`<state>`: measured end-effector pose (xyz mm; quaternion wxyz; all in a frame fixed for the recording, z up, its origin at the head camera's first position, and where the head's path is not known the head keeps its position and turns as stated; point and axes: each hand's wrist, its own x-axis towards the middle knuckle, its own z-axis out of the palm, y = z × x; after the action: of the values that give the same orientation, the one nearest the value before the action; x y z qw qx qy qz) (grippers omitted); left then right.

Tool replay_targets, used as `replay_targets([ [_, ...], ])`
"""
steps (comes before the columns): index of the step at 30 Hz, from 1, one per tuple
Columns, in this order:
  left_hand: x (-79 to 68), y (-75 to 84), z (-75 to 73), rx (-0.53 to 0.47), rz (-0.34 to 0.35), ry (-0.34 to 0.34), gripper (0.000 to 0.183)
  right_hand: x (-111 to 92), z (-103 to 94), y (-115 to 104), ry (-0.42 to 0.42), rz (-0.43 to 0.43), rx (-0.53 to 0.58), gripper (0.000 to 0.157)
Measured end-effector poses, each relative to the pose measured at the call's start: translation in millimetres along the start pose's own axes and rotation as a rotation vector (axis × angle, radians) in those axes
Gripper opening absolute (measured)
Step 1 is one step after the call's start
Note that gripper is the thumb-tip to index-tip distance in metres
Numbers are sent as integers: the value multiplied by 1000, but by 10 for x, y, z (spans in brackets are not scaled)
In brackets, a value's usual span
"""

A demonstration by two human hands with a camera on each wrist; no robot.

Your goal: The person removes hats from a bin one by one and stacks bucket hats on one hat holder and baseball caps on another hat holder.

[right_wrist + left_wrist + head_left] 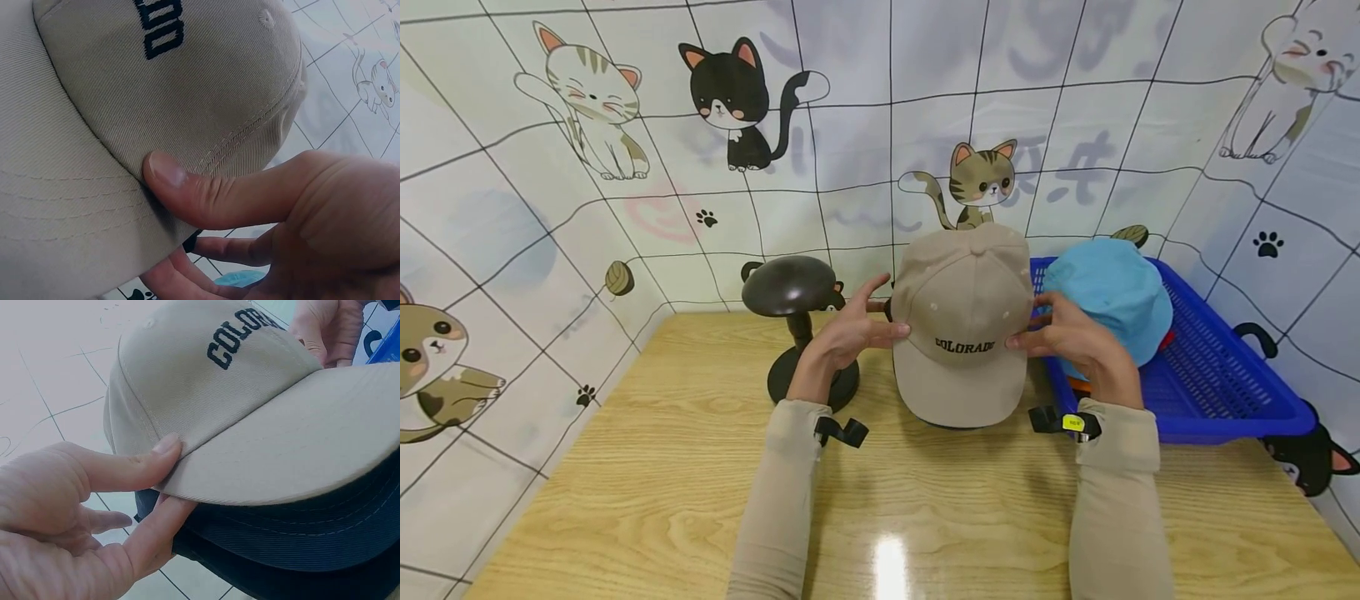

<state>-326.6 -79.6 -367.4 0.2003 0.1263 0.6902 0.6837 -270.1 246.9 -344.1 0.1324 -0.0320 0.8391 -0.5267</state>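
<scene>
A beige baseball cap with dark COLORADO lettering faces me, brim forward and down. At its left side, my left hand pinches the corner where brim meets crown, thumb on top and fingers beneath. The right hand grips the opposite corner the same way, its thumb pressed along the brim seam. Directly below the beige brim, the left wrist view shows a dark navy cap brim with stitched rows. Whatever supports the caps is hidden behind them.
Left of the caps stands a bare black hat stand with a domed top and round base. To the right, a blue plastic basket holds a light blue hat and red and orange items. The wooden table meets cat-patterned walls.
</scene>
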Motion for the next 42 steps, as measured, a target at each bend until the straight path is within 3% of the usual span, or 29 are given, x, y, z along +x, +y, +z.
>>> replay_targets([
  [8, 17, -19, 1, 13, -38, 14, 104, 70, 15, 23, -2, 10, -28, 91],
  [21, 58, -84, -21, 72, -40, 38, 106, 59, 52, -41, 22, 28, -109, 89],
  [32, 34, -98, -59, 185, 7, -31, 117, 9, 57, -73, 18, 23, -142, 95],
  [38, 36, -72, -27, 239, 8, -20, 120, 10, 84, -105, 30, 1, -191, 82],
  [42, -9, -33, -35, 335, 12, -39, 120, 11, 95, -105, 39, -10, -224, 77],
])
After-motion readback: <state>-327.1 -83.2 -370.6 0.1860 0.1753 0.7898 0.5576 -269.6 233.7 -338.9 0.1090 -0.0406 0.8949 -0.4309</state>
